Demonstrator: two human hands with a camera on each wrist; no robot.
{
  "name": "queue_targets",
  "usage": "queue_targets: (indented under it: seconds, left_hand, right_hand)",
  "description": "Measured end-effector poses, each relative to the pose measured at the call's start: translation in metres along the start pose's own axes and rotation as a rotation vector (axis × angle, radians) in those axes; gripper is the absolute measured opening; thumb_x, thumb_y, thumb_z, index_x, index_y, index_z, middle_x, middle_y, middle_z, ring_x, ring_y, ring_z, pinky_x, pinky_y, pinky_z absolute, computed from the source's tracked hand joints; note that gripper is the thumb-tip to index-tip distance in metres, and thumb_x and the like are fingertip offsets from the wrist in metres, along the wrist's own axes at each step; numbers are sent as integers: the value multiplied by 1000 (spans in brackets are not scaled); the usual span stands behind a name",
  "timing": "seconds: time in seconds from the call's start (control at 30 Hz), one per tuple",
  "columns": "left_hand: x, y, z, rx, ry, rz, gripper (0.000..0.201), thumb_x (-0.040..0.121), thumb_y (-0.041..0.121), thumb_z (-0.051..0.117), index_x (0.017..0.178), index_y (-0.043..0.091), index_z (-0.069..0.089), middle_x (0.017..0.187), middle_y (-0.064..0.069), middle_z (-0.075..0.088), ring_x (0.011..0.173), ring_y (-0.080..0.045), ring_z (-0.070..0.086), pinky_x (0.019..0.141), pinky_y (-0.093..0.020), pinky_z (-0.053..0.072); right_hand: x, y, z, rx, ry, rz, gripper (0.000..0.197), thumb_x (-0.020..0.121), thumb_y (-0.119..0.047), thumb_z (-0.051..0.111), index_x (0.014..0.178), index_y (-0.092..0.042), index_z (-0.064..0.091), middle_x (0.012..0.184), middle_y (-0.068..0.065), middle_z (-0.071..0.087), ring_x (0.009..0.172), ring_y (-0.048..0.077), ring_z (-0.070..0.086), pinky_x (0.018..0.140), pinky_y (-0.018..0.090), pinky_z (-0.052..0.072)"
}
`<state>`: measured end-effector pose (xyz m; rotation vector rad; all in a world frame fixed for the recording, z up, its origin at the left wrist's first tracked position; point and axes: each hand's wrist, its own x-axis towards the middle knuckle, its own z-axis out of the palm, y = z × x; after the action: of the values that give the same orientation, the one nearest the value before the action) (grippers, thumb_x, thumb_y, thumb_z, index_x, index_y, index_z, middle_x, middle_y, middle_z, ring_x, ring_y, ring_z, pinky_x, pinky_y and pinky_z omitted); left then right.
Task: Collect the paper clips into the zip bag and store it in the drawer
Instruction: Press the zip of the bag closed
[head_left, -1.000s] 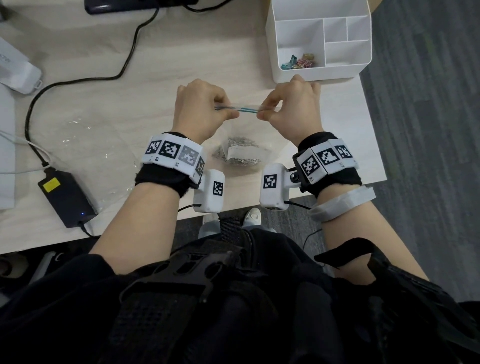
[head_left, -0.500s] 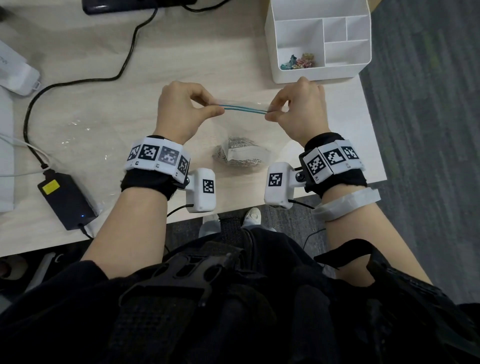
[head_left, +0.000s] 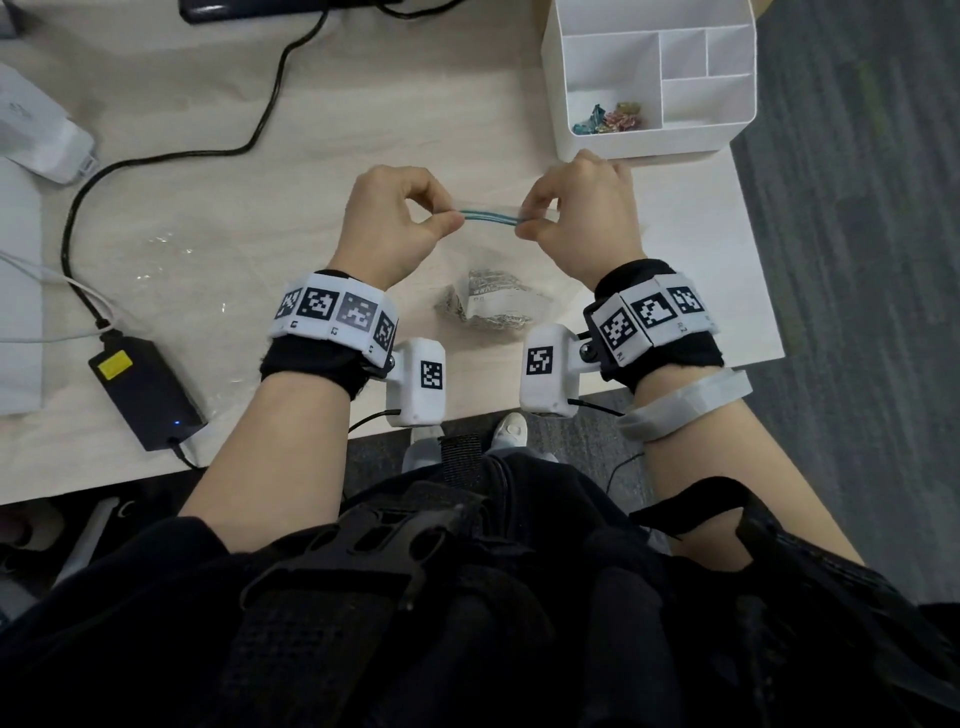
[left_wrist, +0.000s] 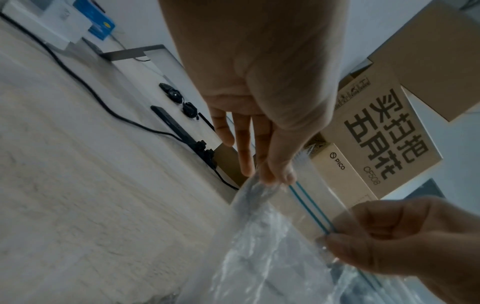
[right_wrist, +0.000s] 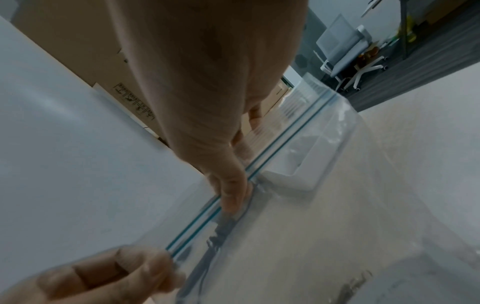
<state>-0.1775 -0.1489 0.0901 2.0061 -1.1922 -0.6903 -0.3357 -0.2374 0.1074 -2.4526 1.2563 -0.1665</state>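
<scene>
A clear zip bag (head_left: 493, 249) hangs between my two hands above the desk, its teal zip strip (head_left: 488, 216) stretched level. A heap of silver paper clips (head_left: 485, 306) lies in the bag's bottom. My left hand (head_left: 447, 221) pinches the strip's left end between thumb and forefinger. My right hand (head_left: 527, 223) pinches the strip further right. In the left wrist view the left hand (left_wrist: 275, 176) grips the crumpled bag top and the strip (left_wrist: 309, 207) runs to the right hand (left_wrist: 335, 238). The right wrist view shows the right hand (right_wrist: 233, 203) on the strip (right_wrist: 205, 218).
A white compartment organiser (head_left: 649, 78) with a few coloured clips (head_left: 608, 119) stands just beyond the right hand. A black power adapter (head_left: 145, 389) and its cable (head_left: 171, 156) lie on the left, beside crinkled clear plastic (head_left: 171, 270). The desk edge runs under my wrists.
Both hands have drawn closer together along the zip strip than half a second ago, leaving a shorter stretch of strip showing between them. The bag still hangs with the clips inside.
</scene>
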Motion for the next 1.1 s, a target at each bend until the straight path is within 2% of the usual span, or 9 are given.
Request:
queue_targets:
  seconds: [0.07, 0.17, 0.23, 0.3, 0.43, 0.6, 0.7, 0.9, 1.1]
  left_hand:
    - [-1, 1, 2, 3, -42, 29, 6, 78, 19, 71, 80, 13, 71, 76, 6, 64, 71, 6, 53, 65, 1, 31]
    - [-1, 7, 6, 23, -65, 56, 6, 77, 20, 72, 79, 15, 73, 75, 4, 66, 69, -3, 55, 65, -2, 33]
    - [0, 11, 9, 38, -46, 67, 6, 76, 19, 73, 77, 12, 73, 75, 0, 68, 73, -13, 58, 68, -17, 41]
    - [1, 13, 12, 40, -18, 69, 7, 75, 16, 72, 75, 9, 72, 75, -1, 67, 74, -17, 59, 70, -26, 44]
    - [5, 11, 14, 40, 70, 56, 7, 75, 13, 68, 77, 6, 71, 77, -5, 68, 75, -16, 59, 70, -25, 45]
    - [12, 16, 14, 183, 96, 136, 14, 77, 29, 60, 83, 20, 70, 89, 2, 70, 94, -21, 60, 92, -40, 39]
    - [19, 28, 18, 353, 72, 227, 13, 80, 36, 64, 86, 27, 70, 90, 7, 68, 97, -17, 56, 89, -38, 28]
    - [36, 42, 26, 422, 67, 242, 7, 82, 21, 65, 83, 17, 70, 92, 0, 70, 94, -21, 57, 92, -37, 30]
    - [43, 47, 39, 396, 114, 209, 7, 82, 21, 63, 82, 19, 70, 91, 0, 70, 95, -19, 55, 89, -30, 26]
  right_hand:
    - [-1, -1, 2, 6, -8, -1, 8, 83, -18, 69, 90, -17, 74, 73, -17, 52, 107, 21, 51, 96, 33, 29]
    - [-3, -4, 0, 2, -10, -19, 9, 82, -20, 71, 90, -18, 75, 69, -18, 38, 107, 20, 52, 97, 32, 29]
    - [-3, -2, -2, 28, -4, -12, 10, 82, -22, 72, 91, -17, 75, 68, -19, 36, 107, 21, 52, 98, 34, 30]
    - [-4, -1, -2, 62, 11, -5, 12, 83, -25, 72, 92, -18, 75, 71, -18, 49, 107, 21, 51, 98, 35, 30]
    - [-4, 11, -4, 87, 33, 43, 23, 79, -36, 75, 99, -24, 74, 100, -7, 70, 109, 20, 53, 94, 35, 30]
    - [-2, 36, -12, 166, 78, 122, 7, 81, -28, 73, 85, -22, 76, 81, -9, 65, 90, 18, 56, 92, 35, 36]
    - [2, 36, -11, 219, 76, 91, 6, 79, -24, 75, 82, -19, 77, 75, -11, 58, 85, 17, 52, 92, 39, 42]
    - [16, 40, -19, 244, 113, 59, 8, 80, -20, 74, 86, -14, 76, 86, -2, 69, 105, 27, 57, 93, 37, 42]
    - [29, 62, -20, 337, 99, 88, 17, 76, -24, 78, 90, -15, 76, 89, -1, 71, 100, 23, 59, 92, 38, 45]
